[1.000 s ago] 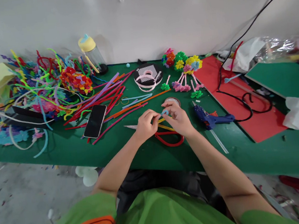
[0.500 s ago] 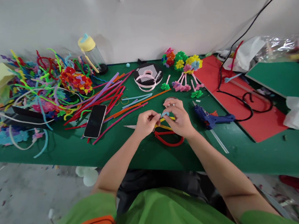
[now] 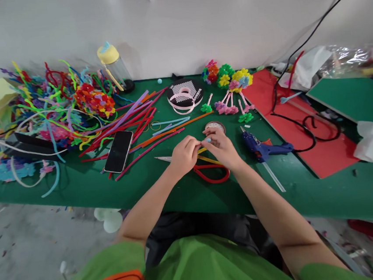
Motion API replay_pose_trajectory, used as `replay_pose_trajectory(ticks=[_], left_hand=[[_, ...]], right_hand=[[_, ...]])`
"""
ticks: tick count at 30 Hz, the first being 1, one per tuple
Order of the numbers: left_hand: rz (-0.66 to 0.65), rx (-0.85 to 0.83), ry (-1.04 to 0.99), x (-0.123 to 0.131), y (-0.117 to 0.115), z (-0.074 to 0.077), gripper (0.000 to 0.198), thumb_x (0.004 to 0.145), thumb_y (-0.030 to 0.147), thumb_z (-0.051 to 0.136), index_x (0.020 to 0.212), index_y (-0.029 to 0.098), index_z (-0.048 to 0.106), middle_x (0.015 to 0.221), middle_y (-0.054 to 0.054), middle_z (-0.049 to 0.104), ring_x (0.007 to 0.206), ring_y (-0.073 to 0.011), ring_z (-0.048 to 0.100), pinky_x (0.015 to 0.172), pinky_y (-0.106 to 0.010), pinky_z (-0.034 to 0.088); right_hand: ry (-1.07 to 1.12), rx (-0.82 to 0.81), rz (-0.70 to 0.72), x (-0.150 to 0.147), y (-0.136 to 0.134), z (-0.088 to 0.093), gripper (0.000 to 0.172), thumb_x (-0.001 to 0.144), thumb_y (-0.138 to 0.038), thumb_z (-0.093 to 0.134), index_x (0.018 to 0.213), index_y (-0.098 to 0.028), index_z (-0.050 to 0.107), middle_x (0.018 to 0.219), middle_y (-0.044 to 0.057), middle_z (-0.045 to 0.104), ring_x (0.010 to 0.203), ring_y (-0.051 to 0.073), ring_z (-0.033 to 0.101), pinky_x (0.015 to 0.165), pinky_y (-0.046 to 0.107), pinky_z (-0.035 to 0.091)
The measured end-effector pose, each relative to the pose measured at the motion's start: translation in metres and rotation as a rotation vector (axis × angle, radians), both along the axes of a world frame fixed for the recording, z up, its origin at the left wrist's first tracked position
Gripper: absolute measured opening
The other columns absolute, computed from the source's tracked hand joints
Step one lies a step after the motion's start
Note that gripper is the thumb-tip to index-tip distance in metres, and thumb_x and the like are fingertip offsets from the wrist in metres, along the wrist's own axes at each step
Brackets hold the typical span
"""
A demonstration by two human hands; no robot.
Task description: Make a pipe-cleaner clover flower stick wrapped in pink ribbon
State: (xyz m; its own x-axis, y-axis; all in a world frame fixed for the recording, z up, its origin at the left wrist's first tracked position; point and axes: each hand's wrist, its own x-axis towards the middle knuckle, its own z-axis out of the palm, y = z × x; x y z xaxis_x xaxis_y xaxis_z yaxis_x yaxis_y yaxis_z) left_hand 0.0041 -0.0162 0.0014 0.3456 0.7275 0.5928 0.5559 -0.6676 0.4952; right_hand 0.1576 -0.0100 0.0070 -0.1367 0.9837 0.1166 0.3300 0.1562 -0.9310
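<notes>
A small light blue piece (image 3: pixel 208 141) shows between my hands, mostly hidden by the fingers. My left hand (image 3: pixel 187 153) is closed in a pinch at its left end. My right hand (image 3: pixel 220 147) has its fingers curled round the piece from the right. Scissors with red handles (image 3: pixel 213 180) lie on the green table under my hands, blades towards the left. A yellow strip (image 3: pixel 208 159) lies across them. Just behind my right hand is a small round tin (image 3: pixel 214 126).
Left are a phone (image 3: pixel 119 151), loose fuzzy stems (image 3: pixel 138 118), a bottle (image 3: pixel 115 69) and a colourful heap (image 3: pixel 54 104). Behind are a ribbon spool (image 3: pixel 185 95) and fuzzy flowers (image 3: pixel 233 80). A blue glue gun (image 3: pixel 264 148) and red board (image 3: pixel 325 144) lie right.
The fingers of both hands have closed further over the light blue piece, so less of it shows. My right hand's fingers have shifted down, uncovering more of the round tin.
</notes>
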Motion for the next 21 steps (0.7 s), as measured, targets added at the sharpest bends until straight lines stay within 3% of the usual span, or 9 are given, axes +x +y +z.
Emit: replay_pose_trajectory(ticks=[7,13,16,21], left_hand=[[0.021,0.080,0.100,0.002,-0.001,-0.004,0.015,0.086,0.013,0.040,0.091,0.013,0.054,0.082,-0.007,0.059,0.079,-0.0136,0.057,0.068,-0.024,0.048],[0.060,0.161,0.134,0.001,0.000,-0.005,0.016,0.086,0.011,0.040,0.090,0.011,0.055,0.081,-0.007,0.059,0.077,-0.0137,0.058,0.068,-0.023,0.049],[0.063,0.215,0.184,-0.001,0.000,-0.006,0.016,0.086,0.011,0.040,0.090,0.010,0.056,0.080,-0.008,0.059,0.076,-0.0141,0.058,0.068,-0.024,0.049],[0.043,0.322,0.252,-0.002,0.001,-0.005,0.016,0.085,0.010,0.042,0.092,0.010,0.056,0.082,-0.009,0.059,0.075,-0.0145,0.056,0.067,-0.025,0.048]], right_hand=[[0.135,-0.146,-0.097,-0.006,-0.003,0.003,0.016,0.069,-0.031,0.059,0.062,-0.017,0.056,0.101,0.008,0.050,0.102,0.022,0.050,0.071,0.031,0.049],[0.320,-0.308,-0.105,-0.009,-0.007,0.006,0.020,0.066,-0.036,0.062,0.064,-0.017,0.057,0.102,0.005,0.046,0.066,0.010,0.048,0.042,0.022,0.039],[0.351,-0.363,-0.125,-0.010,-0.008,0.010,0.027,0.066,-0.042,0.062,0.061,-0.016,0.057,0.102,0.005,0.045,0.058,0.007,0.043,0.036,0.019,0.032],[0.416,-0.436,-0.157,-0.012,-0.008,0.012,0.024,0.064,-0.037,0.063,0.059,-0.015,0.057,0.102,0.004,0.043,0.057,0.004,0.040,0.032,0.015,0.026]])
